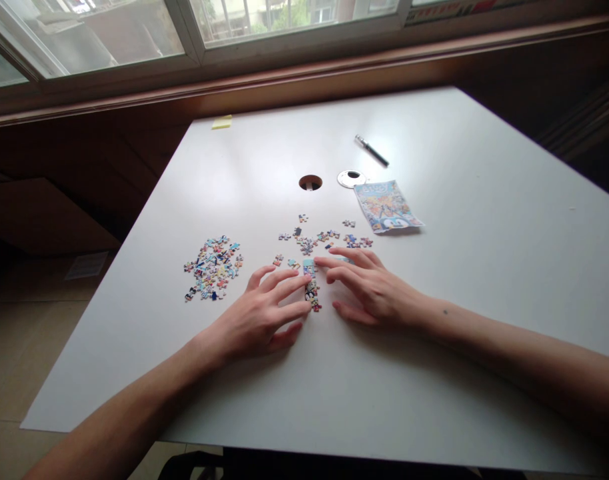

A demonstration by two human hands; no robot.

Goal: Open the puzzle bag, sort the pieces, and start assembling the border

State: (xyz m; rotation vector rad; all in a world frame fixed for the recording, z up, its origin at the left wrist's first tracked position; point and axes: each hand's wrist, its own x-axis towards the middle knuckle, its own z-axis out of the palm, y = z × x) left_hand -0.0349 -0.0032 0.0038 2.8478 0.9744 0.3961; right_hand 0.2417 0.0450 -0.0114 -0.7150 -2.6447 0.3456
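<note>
While both hands lie flat and unclenched, the left hand (264, 313) and right hand (369, 287) flank the joined puzzle strip (311, 285) mid-desk, fingertips touching it. Its long axis runs from near edge toward window edge. Bare desk (484, 267) lies rightward; the loose pieces (213, 268) sit left.

Joined strip (311, 287) between hands (264, 313)

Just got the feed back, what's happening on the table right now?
A person is working on a small jigsaw at a white table. Both hands lie flat, fingers spread: the left hand and right hand press on either side of a short joined strip of pieces. A loose pile of pieces lies to the left, a thinner scatter just beyond the hands. The printed picture sheet and a pen lie farther back.
</note>
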